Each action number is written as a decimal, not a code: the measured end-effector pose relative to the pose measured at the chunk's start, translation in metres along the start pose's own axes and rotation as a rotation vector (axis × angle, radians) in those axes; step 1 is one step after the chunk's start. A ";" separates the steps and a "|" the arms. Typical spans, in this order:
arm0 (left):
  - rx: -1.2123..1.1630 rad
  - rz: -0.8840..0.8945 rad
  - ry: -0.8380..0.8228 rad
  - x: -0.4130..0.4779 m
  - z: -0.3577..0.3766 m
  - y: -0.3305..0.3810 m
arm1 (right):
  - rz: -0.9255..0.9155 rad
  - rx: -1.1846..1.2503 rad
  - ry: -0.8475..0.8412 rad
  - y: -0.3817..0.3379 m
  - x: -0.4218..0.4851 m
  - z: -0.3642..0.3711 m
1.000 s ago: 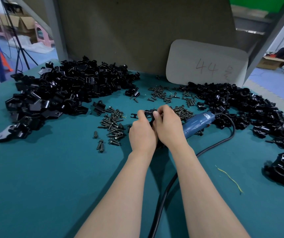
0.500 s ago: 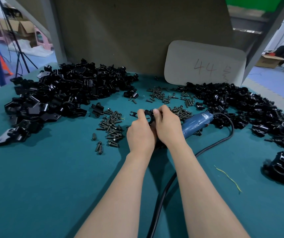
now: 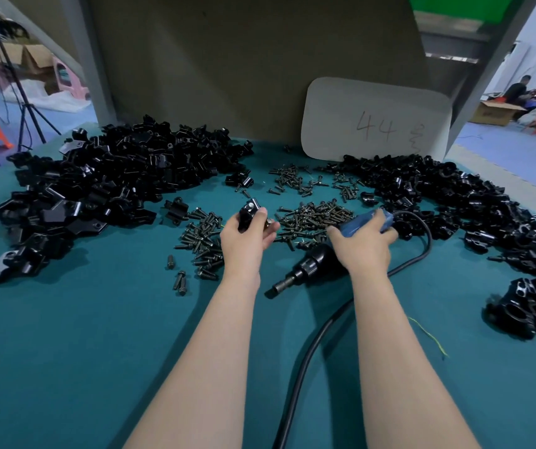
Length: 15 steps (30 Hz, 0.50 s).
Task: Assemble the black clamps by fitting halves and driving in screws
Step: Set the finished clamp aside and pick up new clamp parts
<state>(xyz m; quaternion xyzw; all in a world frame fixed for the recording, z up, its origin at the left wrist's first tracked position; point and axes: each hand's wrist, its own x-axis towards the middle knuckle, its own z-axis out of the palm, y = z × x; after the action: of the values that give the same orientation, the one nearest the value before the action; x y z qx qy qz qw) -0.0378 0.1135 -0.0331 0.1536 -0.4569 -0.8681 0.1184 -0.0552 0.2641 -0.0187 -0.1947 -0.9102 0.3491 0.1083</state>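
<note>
The left hand [image 3: 247, 234] held one black clamp [image 3: 248, 212] a little above the teal tabletop [image 3: 82, 351], the thumb and the curled fingers closed around its lower part. The clamp stood near the middle of the view, just at 9 o'clock of the central heap of screws [image 3: 315, 215].

The right hand [image 3: 362, 244] was wrapped around the blue body of the electric screwdriver [image 3: 356, 223]. The tool's black nose pointed toward 7 o'clock, with the tip low over the tabletop; I could not tell if it touched the surface. Its black cable [image 3: 309, 351] made a loop at 3 o'clock of the hand and then ran down to 6 o'clock between the two forearms.

A big pile of loose clamp halves [image 3: 114, 176] lay at 10 o'clock from the hands, and a second pile [image 3: 438, 196] at 2 o'clock. More screws [image 3: 205, 244] were scattered at 9 o'clock of the left hand. A small group of assembled clamps [image 3: 532, 309] sat at 4 o'clock, well apart from the hands. A white card [image 3: 373, 124] with "44" written on it leaned against the back board at 1 o'clock.
</note>
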 end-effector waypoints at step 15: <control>0.654 0.295 0.177 0.008 -0.003 -0.012 | 0.360 1.523 0.006 0.001 0.009 -0.017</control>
<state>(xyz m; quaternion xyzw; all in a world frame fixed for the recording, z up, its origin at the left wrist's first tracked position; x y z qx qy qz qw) -0.0447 0.1150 -0.0459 0.1900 -0.7156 -0.6330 0.2260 -0.0576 0.2790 -0.0062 -0.2123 -0.3739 0.8892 0.1563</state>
